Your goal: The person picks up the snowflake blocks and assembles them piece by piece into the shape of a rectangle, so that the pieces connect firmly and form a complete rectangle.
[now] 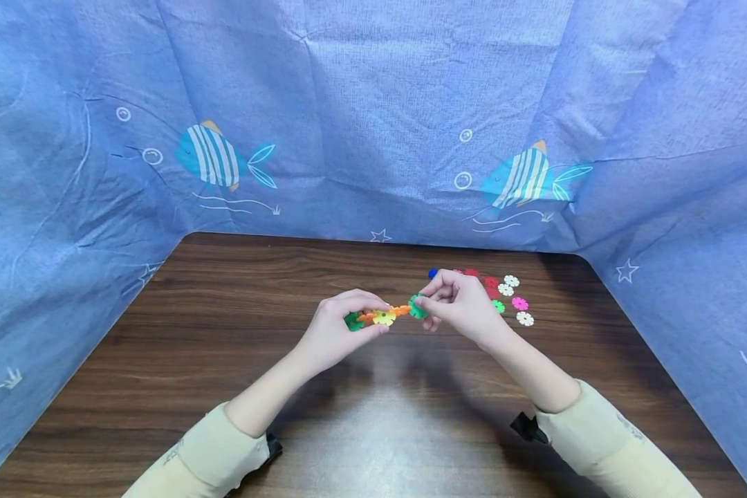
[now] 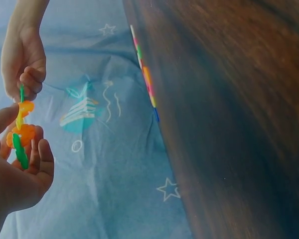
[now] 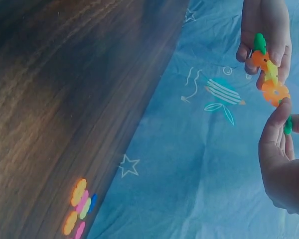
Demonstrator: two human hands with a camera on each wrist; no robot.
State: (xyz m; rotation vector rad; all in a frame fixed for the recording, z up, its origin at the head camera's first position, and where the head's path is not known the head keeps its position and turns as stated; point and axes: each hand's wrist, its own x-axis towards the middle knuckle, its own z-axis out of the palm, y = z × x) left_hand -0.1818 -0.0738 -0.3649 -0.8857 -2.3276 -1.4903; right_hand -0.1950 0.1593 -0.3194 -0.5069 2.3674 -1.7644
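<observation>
My left hand grips a short chain of flower-shaped plastic discs above the table. The chain has a green disc at its left end, a yellow disc in the middle and an orange disc on either side of the yellow. Between thumb and fingers, my right hand pinches another green disc, whose edge meets the right-hand orange disc. The right wrist view shows this same green disc partly covered by the fingers, close against the orange disc.
Loose flower discs lie on the brown wooden table behind and right of my right hand, among them a white disc, a pink disc and a blue disc. A blue fish-print curtain surrounds the table's back and sides.
</observation>
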